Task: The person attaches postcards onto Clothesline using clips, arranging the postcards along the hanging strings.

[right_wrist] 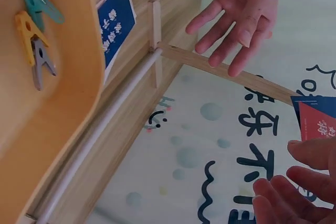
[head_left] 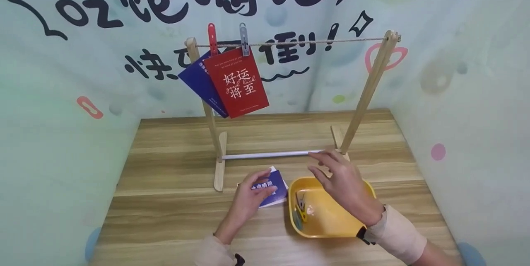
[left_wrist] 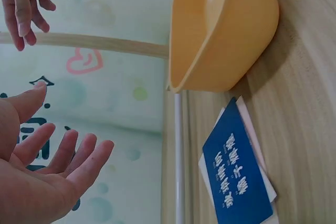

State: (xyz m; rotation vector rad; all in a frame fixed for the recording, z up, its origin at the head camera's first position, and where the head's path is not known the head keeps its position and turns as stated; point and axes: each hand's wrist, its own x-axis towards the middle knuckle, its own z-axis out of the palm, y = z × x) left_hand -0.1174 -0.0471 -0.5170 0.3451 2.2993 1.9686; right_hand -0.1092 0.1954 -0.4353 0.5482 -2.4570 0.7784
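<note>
Both hands are raised and hold nothing. In the head view the left hand (head_left: 248, 195) is above a small stack of cards (head_left: 278, 189), blue card on top, fingers loosely bent. The right hand (head_left: 345, 183) hovers over the yellow basket (head_left: 331, 236), its fingers relaxed. Several clothespins lie in the basket: teal (right_wrist: 42, 4), yellow (right_wrist: 26, 32) and grey (right_wrist: 41, 66). From the rack's string, a red clothespin (head_left: 212, 39) holds a blue card (head_left: 201, 83) and a grey clothespin (head_left: 244, 39) holds a red card (head_left: 238, 100); the cards overlap.
The wooden rack has a left post (head_left: 212, 129), a right post (head_left: 366, 92), a string (head_left: 314, 42) along the top and a white rod (head_left: 273, 155) low between the posts. It stands on a wooden table (head_left: 165, 199), before a printed cloth backdrop (head_left: 290, 92).
</note>
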